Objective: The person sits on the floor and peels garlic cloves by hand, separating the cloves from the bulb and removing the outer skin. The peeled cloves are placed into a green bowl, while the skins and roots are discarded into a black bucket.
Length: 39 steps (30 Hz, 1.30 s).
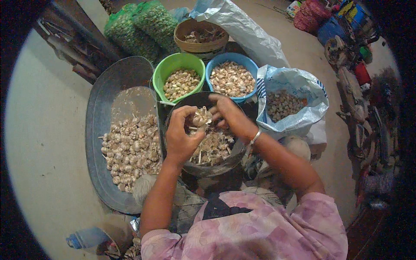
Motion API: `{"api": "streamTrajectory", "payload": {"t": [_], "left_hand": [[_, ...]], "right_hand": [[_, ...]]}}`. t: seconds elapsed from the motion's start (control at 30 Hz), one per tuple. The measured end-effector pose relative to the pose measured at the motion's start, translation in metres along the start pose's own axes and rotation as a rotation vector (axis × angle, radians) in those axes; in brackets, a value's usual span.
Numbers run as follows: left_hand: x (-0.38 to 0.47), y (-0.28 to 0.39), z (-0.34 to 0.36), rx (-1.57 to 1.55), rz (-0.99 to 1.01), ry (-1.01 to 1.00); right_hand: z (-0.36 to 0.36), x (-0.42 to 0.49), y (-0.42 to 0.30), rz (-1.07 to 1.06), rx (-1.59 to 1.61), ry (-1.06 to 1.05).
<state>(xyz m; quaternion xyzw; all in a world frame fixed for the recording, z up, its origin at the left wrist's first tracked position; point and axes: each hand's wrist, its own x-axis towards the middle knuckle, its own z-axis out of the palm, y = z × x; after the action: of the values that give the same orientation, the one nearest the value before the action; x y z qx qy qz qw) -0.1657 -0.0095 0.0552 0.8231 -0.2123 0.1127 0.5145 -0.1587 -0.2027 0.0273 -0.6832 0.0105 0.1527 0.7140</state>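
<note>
My left hand (184, 133) holds a partly opened garlic bulb (201, 117) between thumb and fingers. Close to the bulb's right side is my right hand (224, 112), slightly blurred, its fingers apart; no object shows in it. Both hands are above a dark round tub (216, 172) with dry garlic skins and stalks (211, 148) inside. Whole garlic bulbs (131, 149) lie heaped in a large dark oval tub (97, 182) on the left. Beyond my hands, a green bucket (156, 76) and a blue bucket (253, 92) contain loose garlic cloves.
An open white woven sack (312, 120) with small cloves stands right of the blue bucket. Behind the buckets are a round basket (201, 47), green mesh sacks (146, 29) and a long whitish plastic sack (250, 32). A blue bottle (87, 238) is at lower left.
</note>
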Motion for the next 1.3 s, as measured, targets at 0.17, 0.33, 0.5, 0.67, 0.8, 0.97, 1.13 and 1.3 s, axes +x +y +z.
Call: {"api": "streamTrajectory", "payload": {"t": [0.17, 0.33, 0.5, 0.67, 0.8, 0.97, 1.13, 1.3], "left_hand": [[0.000, 0.006, 0.015, -0.054, 0.058, -0.114], [-0.001, -0.018, 0.000, -0.617, -0.439, -0.119], [-0.001, -0.006, 0.008, -0.313, -0.387, -0.267], [0.004, -0.012, 0.011, -0.395, -0.438, -0.359], [0.002, -0.019, 0.016, -0.506, -0.536, -0.337], [0.002, -0.017, 0.021, -0.704, -0.613, -0.207], [-0.005, -0.019, 0.023, -0.347, -0.351, -0.173], [-0.011, -0.012, 0.035, -0.298, -0.360, -0.225]], "right_hand": [[0.024, -0.009, 0.039, -0.097, 0.401, -0.050], [0.022, -0.014, 0.034, 0.161, 0.712, -0.215], [0.024, -0.014, 0.042, 0.180, 0.569, -0.188], [0.021, -0.016, 0.044, -0.082, 0.065, -0.127], [0.026, -0.017, 0.037, -0.012, 0.260, -0.094], [0.022, -0.010, 0.039, 0.176, 0.697, -0.165], [0.022, -0.007, 0.047, 0.115, 0.621, -0.125], [0.032, -0.013, 0.047, 0.069, 0.394, 0.041]]}}
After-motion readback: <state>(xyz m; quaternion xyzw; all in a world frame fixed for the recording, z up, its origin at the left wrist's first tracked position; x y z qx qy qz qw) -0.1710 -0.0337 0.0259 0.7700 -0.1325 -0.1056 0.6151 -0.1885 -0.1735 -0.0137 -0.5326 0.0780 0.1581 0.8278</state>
